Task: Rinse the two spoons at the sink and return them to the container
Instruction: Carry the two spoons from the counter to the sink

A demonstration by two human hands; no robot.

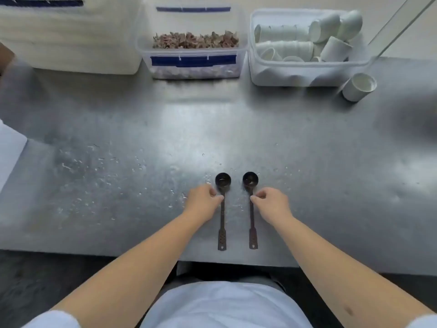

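Two dark long-handled spoons lie side by side on the wet steel counter [118,129], bowls pointing away from me. My left hand [204,202] pinches the neck of the left spoon [222,216] just below its round bowl. My right hand [272,203] pinches the neck of the right spoon [252,218] the same way. Both handles still rest flat on the counter, their ends near the front edge. No sink is in view.
At the back stand a large white bin [71,34], a clear tub of brown dried pieces [194,43] and a clear tub of white paper cups [305,46]. One loose paper cup [359,87] lies on its side beside that tub. Water drops dot the counter.
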